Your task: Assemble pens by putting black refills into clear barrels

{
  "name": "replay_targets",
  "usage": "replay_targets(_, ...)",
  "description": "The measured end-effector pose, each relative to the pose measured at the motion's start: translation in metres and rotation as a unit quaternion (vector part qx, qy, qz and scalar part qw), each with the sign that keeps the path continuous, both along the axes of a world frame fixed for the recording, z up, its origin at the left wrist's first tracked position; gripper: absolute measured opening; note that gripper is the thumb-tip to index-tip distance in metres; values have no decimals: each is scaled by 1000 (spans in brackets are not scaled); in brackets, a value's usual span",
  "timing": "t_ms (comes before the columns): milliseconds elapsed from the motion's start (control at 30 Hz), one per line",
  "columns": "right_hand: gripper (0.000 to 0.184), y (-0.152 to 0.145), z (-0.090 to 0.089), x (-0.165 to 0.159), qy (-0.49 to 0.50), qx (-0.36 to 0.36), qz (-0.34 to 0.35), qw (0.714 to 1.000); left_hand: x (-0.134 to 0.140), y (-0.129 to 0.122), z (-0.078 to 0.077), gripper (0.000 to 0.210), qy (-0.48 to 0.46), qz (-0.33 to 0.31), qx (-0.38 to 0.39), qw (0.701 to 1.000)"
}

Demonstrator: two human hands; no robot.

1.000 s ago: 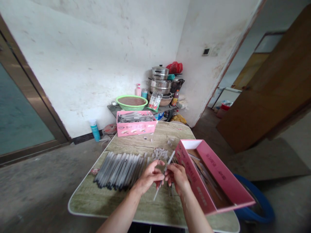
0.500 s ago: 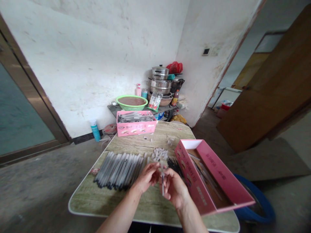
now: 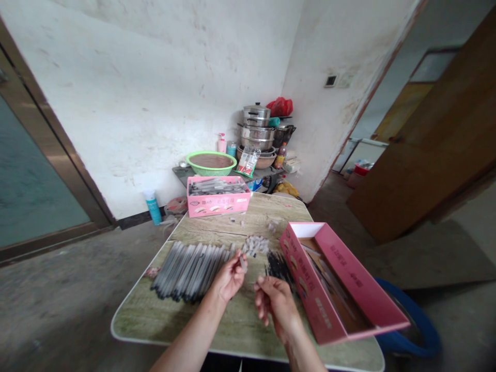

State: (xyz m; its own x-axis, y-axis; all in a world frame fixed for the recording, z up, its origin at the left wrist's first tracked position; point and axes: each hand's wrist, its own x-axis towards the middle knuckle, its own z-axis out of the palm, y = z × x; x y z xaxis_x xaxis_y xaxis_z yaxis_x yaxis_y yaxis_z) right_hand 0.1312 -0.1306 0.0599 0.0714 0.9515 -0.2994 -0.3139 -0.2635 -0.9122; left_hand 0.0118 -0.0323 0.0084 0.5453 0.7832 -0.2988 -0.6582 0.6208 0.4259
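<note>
My left hand (image 3: 230, 278) is closed in a pinch on a short translucent pen part (image 3: 243, 263), above the table to the right of a row of pens (image 3: 191, 271). Those pens lie side by side, grey and see-through, with dark ends toward me. Right of it, my right hand (image 3: 277, 299) has thumb and forefinger pressed together; anything between them is too small to make out. Beyond the hands lies a pile of small whitish plastic pieces (image 3: 256, 245). Several thin black pen parts (image 3: 279, 266) lie between this pile and the right-hand box.
A pink box (image 3: 219, 205) full of pens stands at the table's (image 3: 267, 212) far side. Along the right edge, a larger open pink box (image 3: 310, 294) holds a few long thin pieces. Behind are a green basin (image 3: 211, 170) and stacked steel pots (image 3: 256, 134).
My hands have moved apart from the slim pen they held upright between them. The left has shifted slightly up and left with a pen part; the right stays lower, pinched.
</note>
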Motion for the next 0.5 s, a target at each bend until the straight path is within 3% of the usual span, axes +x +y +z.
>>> replay_targets(100,38,7,-12,12,-111,32,-43,992,4,-2,1,20,19,47,-5,999)
replay_targets(200,34,17,-22,22,-243,63,-59,966,6,-4,2,20,21,87,4,996)
replay_targets(267,29,26,-25,26,-372,105,-61,920,6,-3,2,17,9,114,4,993)
replay_targets(400,23,48,-26,27,-601,122,-30,789,4,-2,3,12,-3,131,0,991)
replay_targets(500,22,66,-28,21,-642,90,-12,762,2,-3,5,11,1,129,-3,992)
